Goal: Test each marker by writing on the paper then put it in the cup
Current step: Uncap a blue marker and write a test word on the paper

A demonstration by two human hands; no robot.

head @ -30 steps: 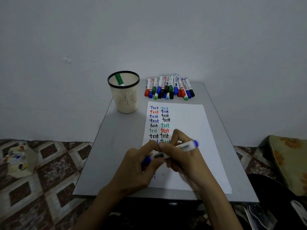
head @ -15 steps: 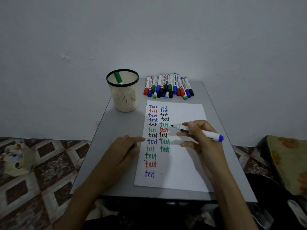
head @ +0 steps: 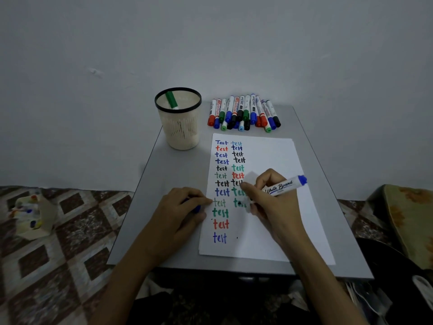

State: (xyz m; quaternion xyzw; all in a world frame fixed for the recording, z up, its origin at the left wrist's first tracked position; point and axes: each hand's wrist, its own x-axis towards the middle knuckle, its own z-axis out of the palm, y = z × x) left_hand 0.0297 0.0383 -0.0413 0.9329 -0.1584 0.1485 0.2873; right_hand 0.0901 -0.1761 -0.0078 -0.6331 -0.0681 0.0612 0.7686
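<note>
My right hand (head: 269, 200) grips an uncapped white marker with a blue end (head: 284, 186), its tip down on the white paper (head: 269, 160) beside a green "test" in the second column. My left hand (head: 180, 207) rests on the paper's left edge with its fingers curled round the blue cap (head: 196, 208). The paper carries two columns of "test" words in blue, red, black and green. A cream mesh cup (head: 179, 123) stands at the table's back left with one green marker (head: 171, 100) in it. A row of several capped markers (head: 243, 113) lies behind the paper.
The small grey table (head: 168, 184) stands against a white wall. On the patterned floor to the left lies a crumpled ink-stained tissue (head: 30, 216). A patterned cushion (head: 412, 221) sits at the right.
My hands pulled the cap off the blue marker. My left hand took the cap to the paper's left edge. My right hand brought the tip down onto the paper in the second column.
</note>
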